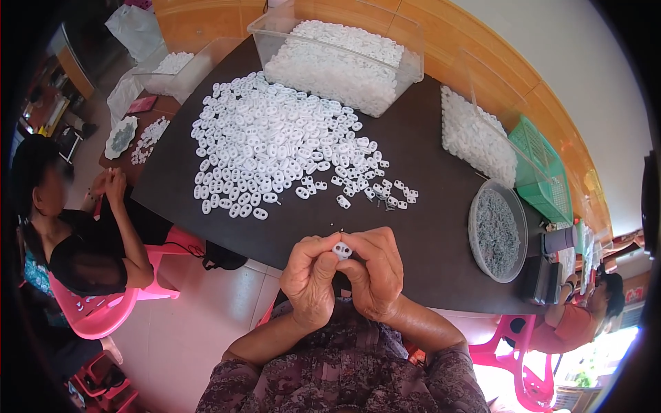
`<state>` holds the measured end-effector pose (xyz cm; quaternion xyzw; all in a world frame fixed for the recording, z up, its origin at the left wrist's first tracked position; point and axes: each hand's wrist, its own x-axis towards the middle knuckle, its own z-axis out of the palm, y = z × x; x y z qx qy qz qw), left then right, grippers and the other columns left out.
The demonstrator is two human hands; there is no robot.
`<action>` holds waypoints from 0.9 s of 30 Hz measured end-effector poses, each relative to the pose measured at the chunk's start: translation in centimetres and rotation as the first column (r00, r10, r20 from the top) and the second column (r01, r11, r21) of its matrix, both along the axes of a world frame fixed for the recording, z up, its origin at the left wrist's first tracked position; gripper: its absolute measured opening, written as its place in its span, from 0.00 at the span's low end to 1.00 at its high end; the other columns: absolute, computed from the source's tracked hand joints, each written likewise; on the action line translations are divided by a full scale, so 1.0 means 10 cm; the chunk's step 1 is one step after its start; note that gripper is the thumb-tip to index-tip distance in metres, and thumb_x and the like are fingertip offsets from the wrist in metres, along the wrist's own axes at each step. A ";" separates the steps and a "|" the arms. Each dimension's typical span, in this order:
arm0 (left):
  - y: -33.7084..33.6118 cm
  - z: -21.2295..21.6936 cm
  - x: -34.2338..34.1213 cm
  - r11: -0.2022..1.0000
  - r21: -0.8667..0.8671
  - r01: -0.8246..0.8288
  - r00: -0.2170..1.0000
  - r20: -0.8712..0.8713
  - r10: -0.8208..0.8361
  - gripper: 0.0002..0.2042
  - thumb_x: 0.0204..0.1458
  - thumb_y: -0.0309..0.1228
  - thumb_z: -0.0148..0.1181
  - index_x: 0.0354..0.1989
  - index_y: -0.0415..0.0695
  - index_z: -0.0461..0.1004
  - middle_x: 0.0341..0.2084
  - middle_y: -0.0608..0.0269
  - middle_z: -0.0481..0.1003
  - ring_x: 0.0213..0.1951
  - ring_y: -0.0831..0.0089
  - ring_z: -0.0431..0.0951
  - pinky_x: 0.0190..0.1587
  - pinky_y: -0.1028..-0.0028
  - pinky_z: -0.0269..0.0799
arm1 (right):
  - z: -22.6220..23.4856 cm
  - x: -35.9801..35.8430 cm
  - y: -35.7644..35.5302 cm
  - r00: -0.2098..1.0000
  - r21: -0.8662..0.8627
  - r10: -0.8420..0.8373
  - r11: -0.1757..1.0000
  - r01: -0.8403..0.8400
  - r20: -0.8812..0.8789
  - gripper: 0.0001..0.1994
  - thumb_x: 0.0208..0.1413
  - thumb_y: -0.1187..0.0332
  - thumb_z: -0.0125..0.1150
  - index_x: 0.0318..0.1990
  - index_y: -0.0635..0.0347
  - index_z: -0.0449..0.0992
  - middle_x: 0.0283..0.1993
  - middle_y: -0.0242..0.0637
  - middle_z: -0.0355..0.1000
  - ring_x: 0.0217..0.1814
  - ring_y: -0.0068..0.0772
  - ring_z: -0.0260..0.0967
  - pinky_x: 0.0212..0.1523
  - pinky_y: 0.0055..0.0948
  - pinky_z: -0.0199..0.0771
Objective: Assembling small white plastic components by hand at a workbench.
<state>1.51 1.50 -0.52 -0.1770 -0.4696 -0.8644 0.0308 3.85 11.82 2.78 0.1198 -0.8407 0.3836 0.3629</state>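
Between the fingertips of both hands is a small white oval plastic piece with two holes [341,250], held up at the table's near edge. My left hand [311,279] pinches it from the left with thumb and forefinger. From the other side my right hand [376,272] grips the same piece, fingers bent around it. Beyond the hands lies a big heap of like white two-holed pieces [265,131]. Scattered ones [343,202] lie at the heap's near right edge, with a few small grey screw-like bits [391,202] among them.
Clear bins of white pieces [337,58] [475,138] stand at the back and right of the dark table [427,241]. A round tray of small grey parts [499,230] and a green basket [540,168] are at right. People sit left [89,227] and right [571,316], near pink chairs.
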 end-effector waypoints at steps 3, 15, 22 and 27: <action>0.03 0.01 0.03 1.000 -0.002 -0.007 1.000 -0.021 0.007 0.10 0.60 0.30 0.54 0.44 0.35 0.71 0.33 0.66 0.71 0.34 0.82 0.68 0.40 0.82 0.64 | -0.06 -0.01 0.01 0.999 -0.003 -0.039 0.999 0.039 -0.029 0.16 0.47 0.74 0.66 0.44 0.69 0.73 0.36 0.42 0.72 0.35 0.41 0.68 0.34 0.33 0.70; 0.02 0.03 0.06 1.000 0.022 0.011 0.998 0.057 -0.012 0.11 0.62 0.33 0.51 0.44 0.37 0.69 0.34 0.64 0.73 0.35 0.82 0.70 0.41 0.81 0.67 | -0.05 -0.04 -0.02 0.991 0.085 -0.064 0.994 0.074 -0.117 0.14 0.51 0.70 0.63 0.43 0.69 0.72 0.35 0.42 0.71 0.33 0.41 0.68 0.33 0.33 0.71; 0.08 0.08 0.08 0.999 0.031 -0.007 0.999 0.031 0.006 0.10 0.63 0.33 0.50 0.42 0.37 0.68 0.29 0.68 0.69 0.31 0.83 0.65 0.35 0.82 0.63 | -0.06 -0.05 -0.02 0.986 0.104 -0.068 0.991 0.085 -0.155 0.13 0.53 0.70 0.62 0.42 0.68 0.72 0.34 0.41 0.71 0.32 0.39 0.68 0.31 0.32 0.70; 0.10 0.06 0.06 0.998 0.000 -0.056 0.998 0.000 0.056 0.10 0.63 0.34 0.49 0.40 0.38 0.67 0.29 0.67 0.69 0.30 0.83 0.65 0.35 0.81 0.63 | -0.09 -0.08 -0.01 0.986 0.094 -0.049 0.993 0.065 -0.162 0.12 0.53 0.70 0.61 0.42 0.67 0.72 0.32 0.39 0.69 0.29 0.38 0.66 0.29 0.31 0.68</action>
